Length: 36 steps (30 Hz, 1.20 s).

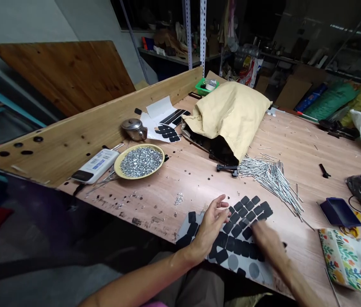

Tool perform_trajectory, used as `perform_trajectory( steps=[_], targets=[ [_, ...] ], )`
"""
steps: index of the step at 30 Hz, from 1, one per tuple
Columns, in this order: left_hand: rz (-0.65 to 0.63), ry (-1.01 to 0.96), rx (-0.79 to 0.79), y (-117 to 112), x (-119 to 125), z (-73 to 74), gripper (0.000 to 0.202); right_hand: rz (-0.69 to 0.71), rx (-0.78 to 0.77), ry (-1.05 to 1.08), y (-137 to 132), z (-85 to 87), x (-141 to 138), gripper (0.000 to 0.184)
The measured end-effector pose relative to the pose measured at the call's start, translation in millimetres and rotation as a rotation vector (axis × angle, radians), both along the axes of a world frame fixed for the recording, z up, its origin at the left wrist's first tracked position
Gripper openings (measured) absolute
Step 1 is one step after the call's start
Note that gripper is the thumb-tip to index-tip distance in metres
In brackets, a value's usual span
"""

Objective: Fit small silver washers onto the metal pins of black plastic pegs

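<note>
Two hands over one sheet of black rubber pads: left open, right a blur!

Left hand (210, 226) is open, fingers spread, right at the near edge of the sheet of black pads (233, 261); right hand (267, 242) is over the sheet, too blurred to tell whether it's pinching anything. That sheet sits at the bench's near edge, well within reach of both hands. Out at 10 o'clock, a yellow plate (138, 161) is heaped with small silver studs, handily gathered in one place; at 12, a kraft paper bag (228, 119) bulges with something dark at its mouth; behind it, a green basket (205, 87) holds a white roll; at 2, a navy tray (338, 212) waits beyond the loose steel pins (270, 183).
</note>
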<state>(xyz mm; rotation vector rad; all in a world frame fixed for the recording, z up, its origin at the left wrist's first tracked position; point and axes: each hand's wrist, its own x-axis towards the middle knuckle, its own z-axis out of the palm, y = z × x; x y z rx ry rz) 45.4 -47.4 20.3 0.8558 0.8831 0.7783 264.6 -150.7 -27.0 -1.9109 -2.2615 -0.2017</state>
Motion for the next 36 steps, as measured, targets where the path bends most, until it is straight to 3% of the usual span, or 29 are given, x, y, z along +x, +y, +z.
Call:
perform_trajectory(
  steps=[2, 6, 11, 17, 23, 27, 30, 33, 36],
  targets=[
    [0.012, 0.003, -0.001, 1, -1, -1.0, 0.05, 0.089, -0.028, 0.031, 2, -2.1, -2, 0.031],
    [-0.013, -0.003, 0.008, 0, -2, 1.7, 0.048, -0.131, 0.082, 0.008, 8, -0.8, 0, 0.039],
    [-0.022, -0.018, 0.025, -6, 0, 4.5, 0.045, 0.004, 0.085, -0.134, 7, -1.4, -21, 0.03],
    [-0.086, -0.028, 0.061, -21, -4, 7.6, 0.044, -0.012, 0.061, -0.188, 5, -2.3, -33, 0.031],
    [-0.3, -0.052, 0.04, -53, -17, 7.6, 0.044, -0.094, 0.051, -0.115, 13, 7.7, -14, 0.033],
    [-0.447, 0.012, 0.037, -68, -26, -0.4, 0.047, -0.054, 0.066, -0.088, 12, 10.3, -32, 0.035],
    [-0.583, 0.095, 0.071, -74, -32, -4.3, 0.042, 0.044, 0.034, -0.039, -4, 18.7, -52, 0.035],
    [-0.796, 0.248, 0.14, -83, -39, -10.6, 0.037, -0.164, 0.075, 0.082, -41, 43.6, -49, 0.033],
    [-0.978, 0.453, 0.295, -98, -45, -24.6, 0.037, -0.309, -0.124, 0.249, -101, 68.7, -36, 0.031]
  ],
)
